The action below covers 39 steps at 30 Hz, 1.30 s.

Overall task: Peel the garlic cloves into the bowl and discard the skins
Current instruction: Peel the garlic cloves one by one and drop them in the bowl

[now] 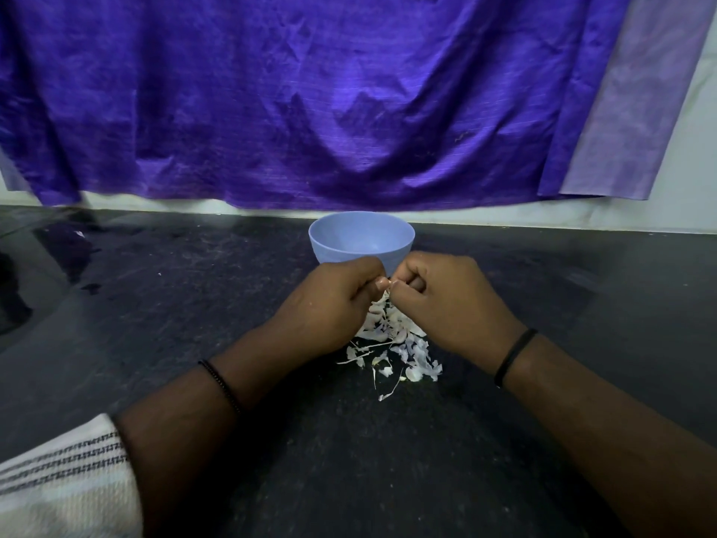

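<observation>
My left hand [333, 300] & right hand [434, 293] both pinch one garlic clove [388, 291], mostly hidden, just in front of the bowl [361, 236], above the skins [392, 335]. Risk: clove slips, drops into skins w/ too hard a tug.

- Bench [155, 304] — dark, speckled, glossy surface.
- Blue bowl [361, 236] — upright, at the bench's far edge.
- Garlic skins [392, 343] — white heap, just before the bowl.

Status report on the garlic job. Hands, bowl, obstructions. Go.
Left hand and right hand both pinching a garlic clove over the skin pile. Blue bowl just behind the hands, contents unseen. Nothing blocking.
</observation>
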Tool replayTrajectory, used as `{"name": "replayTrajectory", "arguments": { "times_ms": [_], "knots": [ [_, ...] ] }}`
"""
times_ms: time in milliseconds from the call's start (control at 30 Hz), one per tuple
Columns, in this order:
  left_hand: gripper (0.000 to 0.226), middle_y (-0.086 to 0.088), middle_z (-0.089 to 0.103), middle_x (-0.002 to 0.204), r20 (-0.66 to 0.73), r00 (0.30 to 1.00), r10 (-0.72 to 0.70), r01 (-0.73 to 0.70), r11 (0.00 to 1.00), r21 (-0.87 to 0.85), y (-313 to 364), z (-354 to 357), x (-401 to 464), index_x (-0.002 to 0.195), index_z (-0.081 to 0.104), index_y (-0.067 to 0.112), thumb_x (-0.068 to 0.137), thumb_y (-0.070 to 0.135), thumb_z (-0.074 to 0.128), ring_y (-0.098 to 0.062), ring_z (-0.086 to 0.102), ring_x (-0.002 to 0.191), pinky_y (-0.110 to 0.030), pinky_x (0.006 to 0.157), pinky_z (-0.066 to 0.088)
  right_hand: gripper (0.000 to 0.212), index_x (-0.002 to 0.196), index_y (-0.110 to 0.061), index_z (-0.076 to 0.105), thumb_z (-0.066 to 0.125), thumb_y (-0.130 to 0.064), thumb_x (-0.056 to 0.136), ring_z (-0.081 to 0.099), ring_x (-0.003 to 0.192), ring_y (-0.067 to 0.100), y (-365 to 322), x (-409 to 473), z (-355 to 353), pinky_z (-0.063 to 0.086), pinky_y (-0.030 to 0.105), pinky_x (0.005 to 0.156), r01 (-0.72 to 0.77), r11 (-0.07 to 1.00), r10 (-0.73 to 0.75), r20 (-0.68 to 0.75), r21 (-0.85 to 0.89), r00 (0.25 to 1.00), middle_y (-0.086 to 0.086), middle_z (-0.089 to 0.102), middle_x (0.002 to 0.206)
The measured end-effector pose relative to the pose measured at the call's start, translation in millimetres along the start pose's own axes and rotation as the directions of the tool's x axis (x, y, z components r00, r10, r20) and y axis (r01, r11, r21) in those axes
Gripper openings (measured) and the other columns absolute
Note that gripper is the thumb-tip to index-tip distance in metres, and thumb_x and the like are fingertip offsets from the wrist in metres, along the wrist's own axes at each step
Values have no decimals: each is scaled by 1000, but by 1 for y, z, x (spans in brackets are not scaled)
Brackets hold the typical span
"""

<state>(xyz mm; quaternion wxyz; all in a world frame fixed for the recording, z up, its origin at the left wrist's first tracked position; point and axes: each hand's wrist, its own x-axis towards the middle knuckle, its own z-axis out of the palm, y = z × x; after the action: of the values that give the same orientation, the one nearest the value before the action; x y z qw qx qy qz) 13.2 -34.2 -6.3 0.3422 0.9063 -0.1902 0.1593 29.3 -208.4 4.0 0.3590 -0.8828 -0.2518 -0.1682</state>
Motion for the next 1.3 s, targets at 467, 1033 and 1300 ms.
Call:
{"name": "replayTrajectory", "arguments": {
  "times_ms": [467,1033,1300],
  "knots": [
    [29,6,58,68,23,998,57,-59,994,88,-6,3,2,72,51,30,100,22,56,-10,55,69,-34,60,44,26,59,-13,68,70,-22,83,45,43,5,8,-2,4,32,15,44,24,998,-26,26,65,999,-10,52,45],
    [26,11,54,63,106,994,-19,28,996,-84,-6,0,4,74,58,18,100,16,56,0,48,62,-16,55,36,31,50,-10,64,72,-21,78,46,41,6,6,-4,16,42,29,41,-19,978,34,-69,207,997,1,56,45],
    [25,8,53,55,106,991,-80,114,925,-363,0,-2,3,79,63,24,102,17,54,-4,44,44,-19,43,37,24,63,-9,72,62,-6,84,57,45,16,1,0,5,50,29,46,-185,869,187,41,458,982,5,63,52]
  ]
}}
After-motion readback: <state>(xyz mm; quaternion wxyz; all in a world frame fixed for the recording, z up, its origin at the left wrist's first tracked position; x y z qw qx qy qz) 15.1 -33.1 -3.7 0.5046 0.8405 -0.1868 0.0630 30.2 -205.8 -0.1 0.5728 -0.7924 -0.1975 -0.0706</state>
